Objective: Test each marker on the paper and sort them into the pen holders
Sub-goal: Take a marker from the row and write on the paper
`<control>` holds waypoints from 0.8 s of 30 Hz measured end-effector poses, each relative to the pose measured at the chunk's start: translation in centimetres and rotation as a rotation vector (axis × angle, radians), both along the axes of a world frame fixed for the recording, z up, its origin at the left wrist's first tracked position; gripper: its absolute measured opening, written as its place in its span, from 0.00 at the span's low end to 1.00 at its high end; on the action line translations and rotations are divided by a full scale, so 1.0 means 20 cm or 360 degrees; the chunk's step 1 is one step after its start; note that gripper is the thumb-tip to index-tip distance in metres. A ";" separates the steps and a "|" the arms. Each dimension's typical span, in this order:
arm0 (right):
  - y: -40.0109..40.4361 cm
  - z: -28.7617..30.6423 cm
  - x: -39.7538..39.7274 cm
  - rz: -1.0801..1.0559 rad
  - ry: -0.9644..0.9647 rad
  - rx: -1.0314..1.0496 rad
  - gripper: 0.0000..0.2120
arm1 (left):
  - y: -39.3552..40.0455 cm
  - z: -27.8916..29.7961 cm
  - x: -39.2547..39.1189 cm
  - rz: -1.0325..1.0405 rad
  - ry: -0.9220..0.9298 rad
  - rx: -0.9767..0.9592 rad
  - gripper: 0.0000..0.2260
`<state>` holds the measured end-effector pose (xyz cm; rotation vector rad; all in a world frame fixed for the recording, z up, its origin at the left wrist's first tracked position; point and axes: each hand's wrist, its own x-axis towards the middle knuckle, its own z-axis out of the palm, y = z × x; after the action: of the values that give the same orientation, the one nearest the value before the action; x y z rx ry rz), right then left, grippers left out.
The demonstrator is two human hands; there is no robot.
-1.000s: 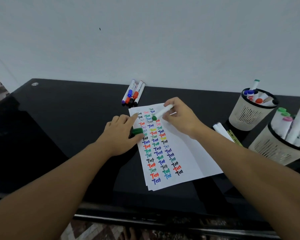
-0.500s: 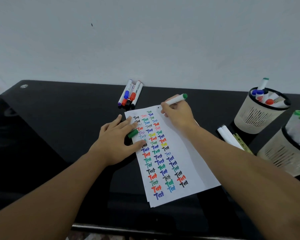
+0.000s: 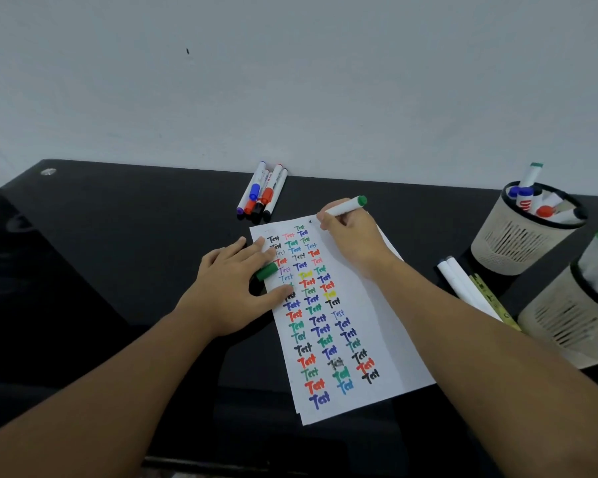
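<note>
White paper (image 3: 387, 339) lies on a black desk (image 3: 118, 253) — the right hand (image 3: 351, 236) grips a green marker (image 3: 346, 205), the left hand (image 3: 235, 288) presses the sheet, pinching its green cap (image 3: 266, 271).

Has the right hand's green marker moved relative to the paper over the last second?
Yes. The marker in the right hand has flipped: it lay over the paper's top words, now it sits at the far edge.

looks like a home desk or small office corner: a glossy black worktop (image 3: 118, 270) pushed against a bare pale wall (image 3: 290, 81), with two mesh pen holders (image 3: 518, 243) and loose markers (image 3: 261, 191).
</note>
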<state>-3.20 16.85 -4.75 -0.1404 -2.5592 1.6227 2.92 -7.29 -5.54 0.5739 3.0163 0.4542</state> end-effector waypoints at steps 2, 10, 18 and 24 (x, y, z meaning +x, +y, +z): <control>0.00 0.00 -0.01 0.0012 -0.0003 0.0022 0.04 | 0.00 0.00 0.00 -0.0005 0.0007 0.0009 0.41; -0.01 0.00 -0.02 0.0029 -0.0124 0.0098 0.06 | 0.00 0.00 0.00 0.0006 -0.0001 -0.0013 0.38; -0.01 -0.01 -0.03 -0.0038 -0.0105 0.0179 0.10 | 0.00 0.00 0.00 0.0004 0.0013 -0.0014 0.39; 0.00 -0.02 -0.03 -0.0017 -0.0116 0.0171 0.11 | 0.00 0.00 0.00 0.0002 0.0012 -0.0007 0.41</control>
<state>-3.73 16.83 -5.10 -0.2073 -2.6878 1.4988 2.84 -7.26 -5.62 0.5748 3.0241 0.4461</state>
